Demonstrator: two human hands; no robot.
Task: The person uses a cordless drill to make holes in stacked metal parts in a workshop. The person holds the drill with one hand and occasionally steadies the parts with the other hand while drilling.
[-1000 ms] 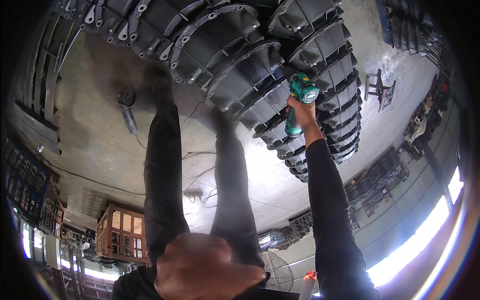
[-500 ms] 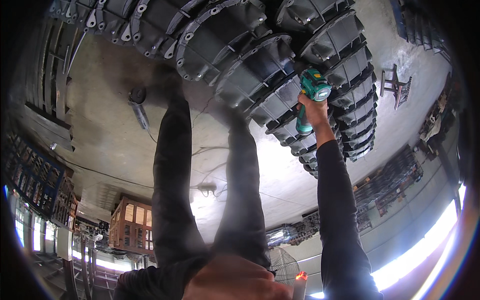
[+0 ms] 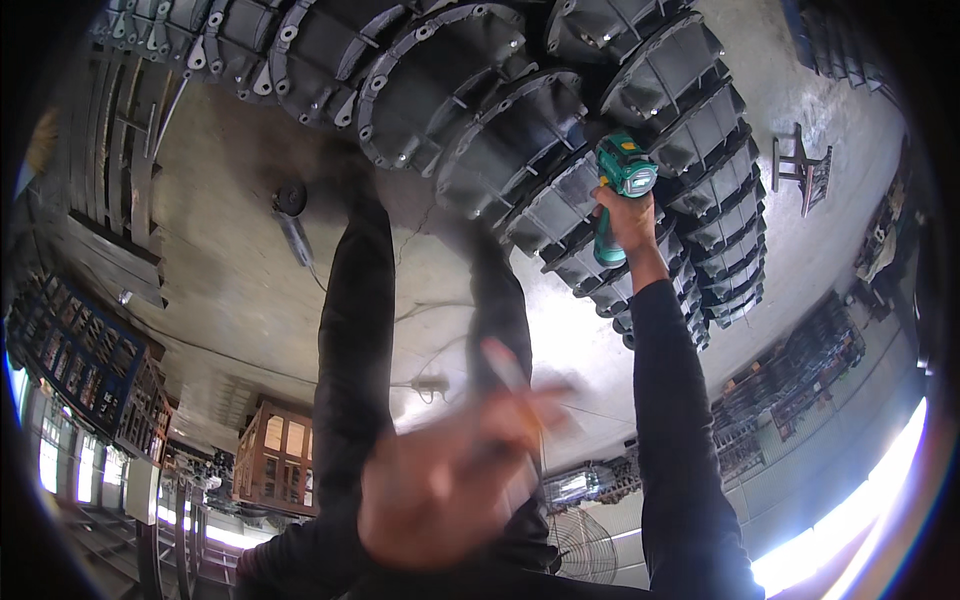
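My right hand [image 3: 632,222] is closed around the handle of a green cordless drill [image 3: 626,168] with a yellow mark on top. The drill's front end is against or close above the stacked dark metal housings [image 3: 555,205]; the tip itself is hidden. Low in the middle, my left hand [image 3: 440,480] is smeared by motion in front of my legs. A thin whitish stick, apparently a cigarette [image 3: 507,362], juts from between its fingers.
An angle grinder [image 3: 292,222] with a cord lies on the floor left of my legs. Metal bars [image 3: 120,170] stand at the far left, a small metal stand [image 3: 803,170] at the right. A brown wooden cabinet [image 3: 273,460] and a round fan guard [image 3: 583,545] are near the lower edge.
My left hand has moved up and away from the lower edge, carrying the cigarette, whose end glowed earlier. My right hand and the drill have hardly moved. The view has shifted slightly.
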